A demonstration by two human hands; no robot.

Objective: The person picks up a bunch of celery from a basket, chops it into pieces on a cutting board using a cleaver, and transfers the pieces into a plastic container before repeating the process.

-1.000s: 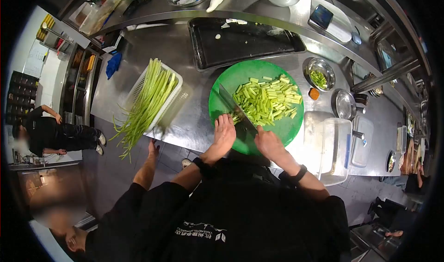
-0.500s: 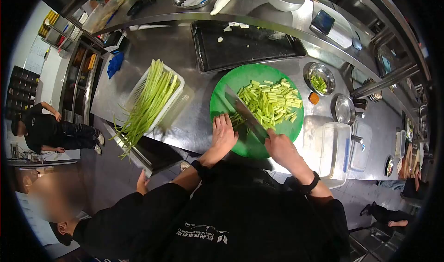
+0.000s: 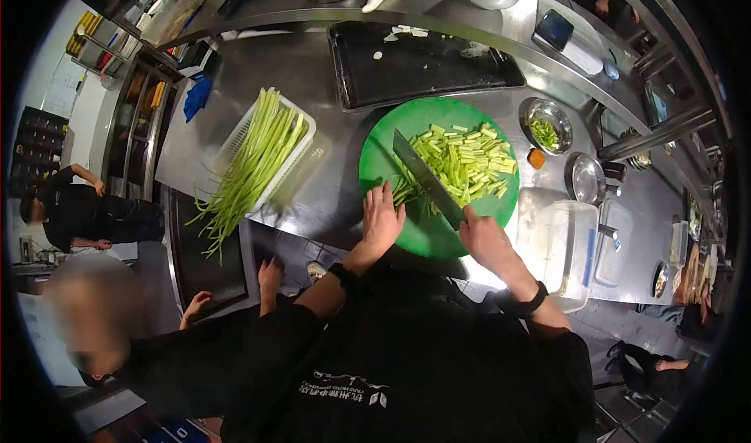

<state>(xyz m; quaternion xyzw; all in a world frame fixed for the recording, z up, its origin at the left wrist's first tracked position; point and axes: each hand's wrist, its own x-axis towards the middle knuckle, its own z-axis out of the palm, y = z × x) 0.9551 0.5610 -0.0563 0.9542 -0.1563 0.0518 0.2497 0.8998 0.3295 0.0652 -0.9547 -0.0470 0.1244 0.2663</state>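
One white printed logo [image 3: 350,390] is showing on the black cloth shirt [image 3: 461,349] — upside-down Chinese characters, a leaf-like mark and small Latin letters, of which only "HOTEL" is reading clearly. The heap of chopped pale-green stalks [image 3: 473,161] is lying on the round green cutting board [image 3: 383,145], beyond both hands and mostly right of the broad steel knife [image 3: 426,178]. The right hand [image 3: 486,239] is gripping the knife's handle, fingers closed, its blade slanting up and leftward. The left hand [image 3: 383,220] is resting at the board's near-left edge, fingers extended forward and slightly apart — fingertips beside the greens left of the blade. Both forearms are reaching forward. Long uncut green stalks [image 3: 262,153] are overhanging the white plastic basket [image 3: 301,142] to the left.
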